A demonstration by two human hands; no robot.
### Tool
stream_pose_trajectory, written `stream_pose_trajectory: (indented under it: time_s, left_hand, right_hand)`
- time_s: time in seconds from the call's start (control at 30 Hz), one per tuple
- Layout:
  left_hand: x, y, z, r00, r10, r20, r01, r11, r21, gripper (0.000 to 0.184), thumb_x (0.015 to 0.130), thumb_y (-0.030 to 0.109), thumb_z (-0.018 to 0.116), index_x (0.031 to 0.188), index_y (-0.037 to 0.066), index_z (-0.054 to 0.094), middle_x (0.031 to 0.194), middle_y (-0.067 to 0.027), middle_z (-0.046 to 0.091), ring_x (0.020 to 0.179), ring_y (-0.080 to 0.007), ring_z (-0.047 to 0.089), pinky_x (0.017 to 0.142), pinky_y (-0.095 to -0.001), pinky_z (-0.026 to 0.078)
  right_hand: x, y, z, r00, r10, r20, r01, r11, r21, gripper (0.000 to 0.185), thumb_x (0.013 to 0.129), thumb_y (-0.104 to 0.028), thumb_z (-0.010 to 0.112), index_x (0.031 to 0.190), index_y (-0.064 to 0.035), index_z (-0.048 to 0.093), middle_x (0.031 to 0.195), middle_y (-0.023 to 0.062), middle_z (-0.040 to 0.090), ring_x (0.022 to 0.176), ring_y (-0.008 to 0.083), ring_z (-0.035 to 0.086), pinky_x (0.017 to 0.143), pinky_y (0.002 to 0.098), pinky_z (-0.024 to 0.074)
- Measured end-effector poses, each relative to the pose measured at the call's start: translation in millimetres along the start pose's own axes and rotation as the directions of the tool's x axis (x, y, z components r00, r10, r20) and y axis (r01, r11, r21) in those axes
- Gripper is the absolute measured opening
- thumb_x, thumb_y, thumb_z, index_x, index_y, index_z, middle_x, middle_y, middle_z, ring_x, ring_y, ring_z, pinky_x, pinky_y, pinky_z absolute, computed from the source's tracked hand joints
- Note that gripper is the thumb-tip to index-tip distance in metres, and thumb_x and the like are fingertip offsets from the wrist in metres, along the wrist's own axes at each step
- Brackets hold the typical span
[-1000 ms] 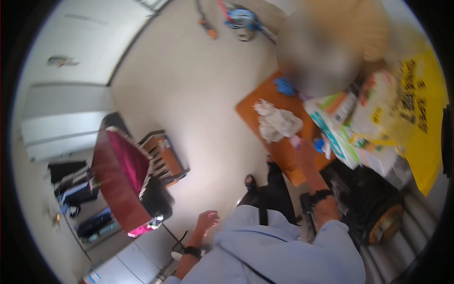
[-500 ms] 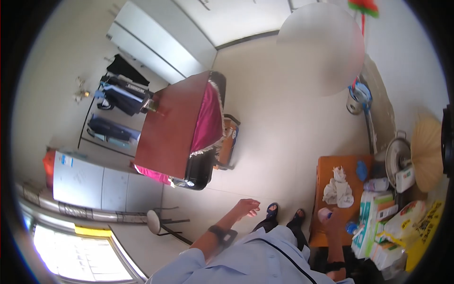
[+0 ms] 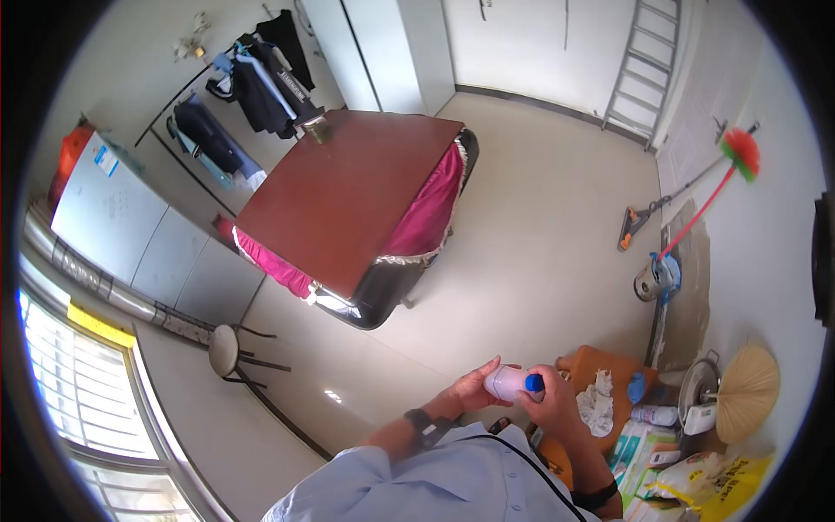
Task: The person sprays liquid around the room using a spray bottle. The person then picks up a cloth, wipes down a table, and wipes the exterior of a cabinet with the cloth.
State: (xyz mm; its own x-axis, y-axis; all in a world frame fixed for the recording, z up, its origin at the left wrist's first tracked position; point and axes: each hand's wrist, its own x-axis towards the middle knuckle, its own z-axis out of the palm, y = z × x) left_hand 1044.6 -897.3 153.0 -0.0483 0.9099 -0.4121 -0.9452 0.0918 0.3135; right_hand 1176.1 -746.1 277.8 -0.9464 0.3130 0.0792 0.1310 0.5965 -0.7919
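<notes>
A pale pinkish-white bottle (image 3: pixel 504 384) with a blue cap lies sideways between my two hands, in front of my shirt. My left hand (image 3: pixel 472 390) is closed around the bottle's base end, thumb on its upper side. At the cap end, my right hand (image 3: pixel 554 398) wraps the bottle, its fingers beside the blue cap (image 3: pixel 534 383). The cap is on the bottle. Below and right of my right hand stands an orange-brown low table (image 3: pixel 600 358), with crumpled white cloth or tissue (image 3: pixel 596 407) and a small blue crumpled item (image 3: pixel 637 387) on it.
Packages and a yellow bag (image 3: pixel 739 487) crowd the lower right, near a lidded pan (image 3: pixel 698 387) and a straw fan (image 3: pixel 748 393). A red-brown table (image 3: pixel 348 200) stands ahead, a stool (image 3: pixel 224 350) to the left. A bucket (image 3: pixel 648 285) and mop are by the right wall.
My right hand has come up from over the orange-brown table with the bottle, toward my body. My left hand, free before, now holds it too. The view has turned and tilted up.
</notes>
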Motion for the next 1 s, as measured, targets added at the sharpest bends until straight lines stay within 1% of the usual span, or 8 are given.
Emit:
stream_pose_trajectory:
  time_s: [0.1,0.17,0.23,0.4,0.5,0.6,0.8,1.0]
  left_hand:
    - [-16,7,-16,0.982,0.075,-0.173,-0.075,0.997,0.005,0.064,0.092,0.064,0.048,0.13,0.012,0.053,0.119,-0.0075,0.063,0.104,-0.028,0.063,0.08,-0.0501,0.054]
    - [-12,10,-48,0.996,0.031,-0.085,-0.037,0.997,-0.068,0.061,0.094,0.064,0.043,0.122,0.011,0.057,0.109,-0.0091,0.067,0.093,-0.0279,0.066,0.075,-0.047,0.055]
    - [-40,36,-25,0.998,0.056,-0.031,-0.055,0.998,0.027,0.06,0.097,0.062,0.038,0.122,0.01,0.057,0.104,-0.0108,0.069,0.088,-0.0284,0.067,0.074,-0.0447,0.055]
    - [-56,69,-6,0.983,0.147,-0.108,-0.155,0.985,-0.071,0.058,0.098,0.059,0.038,0.124,0.009,0.055,0.11,-0.0115,0.066,0.094,-0.0295,0.065,0.073,-0.0444,0.054]
    - [-67,81,-6,0.982,0.157,-0.106,-0.158,0.987,-0.007,0.057,0.098,0.058,0.04,0.124,0.01,0.054,0.114,-0.0116,0.064,0.098,-0.0298,0.064,0.075,-0.0447,0.053]
    - [-70,86,-9,0.984,0.14,-0.114,-0.142,0.99,-0.011,0.056,0.093,0.06,0.05,0.121,0.012,0.058,0.111,-0.0113,0.066,0.096,-0.0303,0.065,0.071,-0.0443,0.054]
    - [-77,89,-3,0.943,0.238,-0.232,-0.242,0.97,0.011,0.051,0.092,0.053,0.059,0.119,0.01,0.057,0.11,-0.0109,0.063,0.097,-0.0276,0.064,0.072,-0.045,0.055]
    - [-72,91,3,0.869,0.424,-0.256,-0.376,0.901,0.217,0.049,0.092,0.049,0.062,0.115,0.006,0.057,0.109,-0.0099,0.061,0.1,-0.0248,0.062,0.072,-0.0418,0.056]
  right_hand:
    - [20,-18,10,0.986,-0.162,0.029,0.164,0.985,-0.05,0.052,0.074,-0.022,0.078,0.117,-0.0028,0.056,0.103,0.017,0.063,0.091,0.0351,0.065,0.078,0.0414,0.0533]
    - [31,-29,9,0.958,-0.287,0.02,0.287,0.949,-0.132,0.053,0.076,-0.021,0.077,0.121,-0.0033,0.056,0.106,0.0171,0.062,0.094,0.0351,0.064,0.08,0.0407,0.0533]
    - [42,-37,7,0.959,-0.28,0.032,0.282,0.946,-0.16,0.048,0.08,-0.016,0.074,0.124,-0.0044,0.057,0.106,0.017,0.061,0.095,0.0352,0.063,0.081,0.0405,0.0529]
    - [71,-71,0,0.94,-0.254,0.226,0.291,0.946,-0.145,0.045,0.082,-0.008,0.072,0.124,-0.0057,0.057,0.104,0.0147,0.061,0.087,0.0337,0.063,0.075,0.0392,0.053]
    - [81,-80,11,0.949,-0.276,0.151,0.296,0.946,-0.131,0.043,0.08,-0.008,0.071,0.121,-0.0078,0.057,0.098,0.0134,0.059,0.083,0.0344,0.061,0.071,0.0415,0.0513]
    - [88,-75,18,0.93,-0.299,0.213,0.339,0.923,-0.181,0.035,0.082,-0.008,0.07,0.114,-0.0056,0.058,0.096,0.0146,0.06,0.082,0.0353,0.061,0.07,0.0426,0.0507]
    - [91,-67,32,0.963,-0.248,0.101,0.264,0.943,-0.202,0.023,0.084,-0.013,0.069,0.1,-0.0003,0.059,0.086,0.0196,0.062,0.075,0.038,0.062,0.066,0.0442,0.05]
    - [91,-62,41,0.997,0.079,-0.024,-0.078,0.799,-0.596,0.033,0.093,-0.031,0.059,0.084,0.0009,0.06,0.065,0.0196,0.058,0.064,0.0387,0.06,0.062,0.0446,0.0485]
